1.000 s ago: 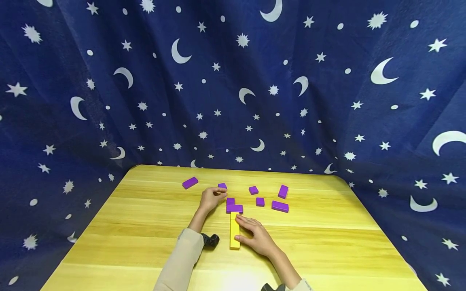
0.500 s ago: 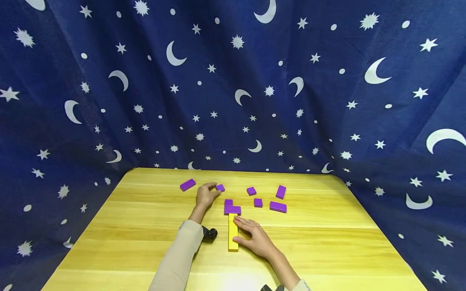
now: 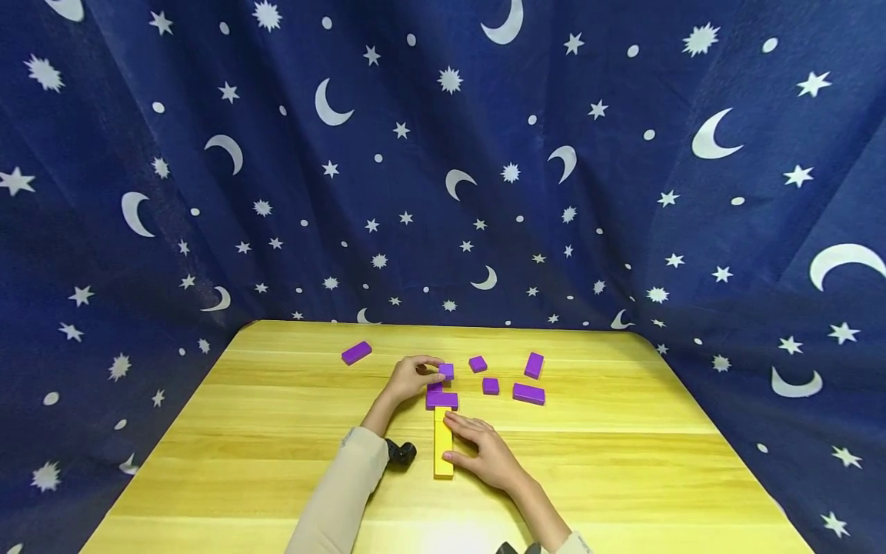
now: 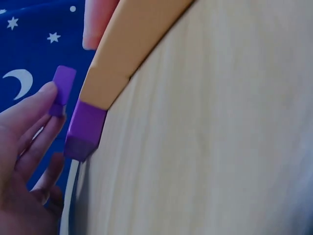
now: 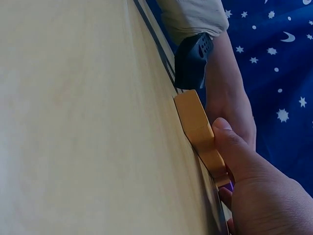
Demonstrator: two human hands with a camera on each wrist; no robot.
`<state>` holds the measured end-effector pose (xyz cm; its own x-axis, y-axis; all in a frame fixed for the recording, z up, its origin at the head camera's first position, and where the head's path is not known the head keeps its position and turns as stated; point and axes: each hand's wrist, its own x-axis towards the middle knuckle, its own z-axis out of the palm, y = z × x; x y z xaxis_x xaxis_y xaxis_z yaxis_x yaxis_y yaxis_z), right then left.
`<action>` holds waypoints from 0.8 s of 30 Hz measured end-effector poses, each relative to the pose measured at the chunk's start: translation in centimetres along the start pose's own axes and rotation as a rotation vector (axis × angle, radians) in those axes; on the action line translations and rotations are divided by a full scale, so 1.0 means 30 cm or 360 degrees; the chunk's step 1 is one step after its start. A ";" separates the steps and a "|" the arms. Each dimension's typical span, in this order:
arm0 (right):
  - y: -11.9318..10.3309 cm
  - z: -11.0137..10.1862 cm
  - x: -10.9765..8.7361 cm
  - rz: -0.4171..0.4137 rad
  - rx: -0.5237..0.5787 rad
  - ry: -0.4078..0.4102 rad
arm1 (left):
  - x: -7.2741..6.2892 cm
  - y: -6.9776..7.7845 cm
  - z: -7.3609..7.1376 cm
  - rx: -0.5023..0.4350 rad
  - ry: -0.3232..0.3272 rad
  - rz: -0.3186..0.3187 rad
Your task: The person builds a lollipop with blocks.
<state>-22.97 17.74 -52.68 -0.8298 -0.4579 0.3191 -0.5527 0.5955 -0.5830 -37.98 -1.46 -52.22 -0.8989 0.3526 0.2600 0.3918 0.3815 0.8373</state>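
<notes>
Block (purple) pinched by left hand just below frame centre — right hand, apparently relaxed, touches yellow blocks lower down.

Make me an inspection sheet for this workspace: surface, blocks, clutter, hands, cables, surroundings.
Surface: wood-grain table, with glare at the near side.
Blocks: yellow bar lying lengthwise, a seam showing; crosswise purple block at its far end, small purple block just beyond; five loose purple blocks, one far left, four to the right.
Clutter: nothing seen.
Hands: left hand pinches a purple cube; right hand touches the yellow bar with thumb and fingertips.
Cables: nothing seen.
Surroundings: dark blue curtain with white moons and stars, behind and at both sides.
</notes>
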 end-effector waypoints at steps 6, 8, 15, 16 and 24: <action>0.003 0.000 0.002 0.0002 0.0002 0.0000 | -0.008 0.009 0.021 0.0014 -0.0192 0.0029; 0.003 0.000 0.003 0.0002 0.0002 0.0001 | -0.011 0.007 0.023 0.0030 -0.0208 0.0028; 0.005 0.000 0.006 -0.0006 0.0004 0.0007 | -0.015 0.004 0.019 0.0088 -0.0213 0.0049; 0.005 0.000 0.006 -0.0007 0.0006 0.0006 | -0.014 0.004 0.019 0.0091 -0.0217 0.0045; 0.009 0.005 0.005 0.0003 0.0017 -0.0005 | -0.001 0.012 0.023 0.0131 -0.0215 0.0023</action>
<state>-23.23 17.73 -52.89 -0.8305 -0.4589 0.3157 -0.5504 0.5894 -0.5913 -37.67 -0.74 -52.27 -0.8607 0.4683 0.1996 0.4240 0.4422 0.7904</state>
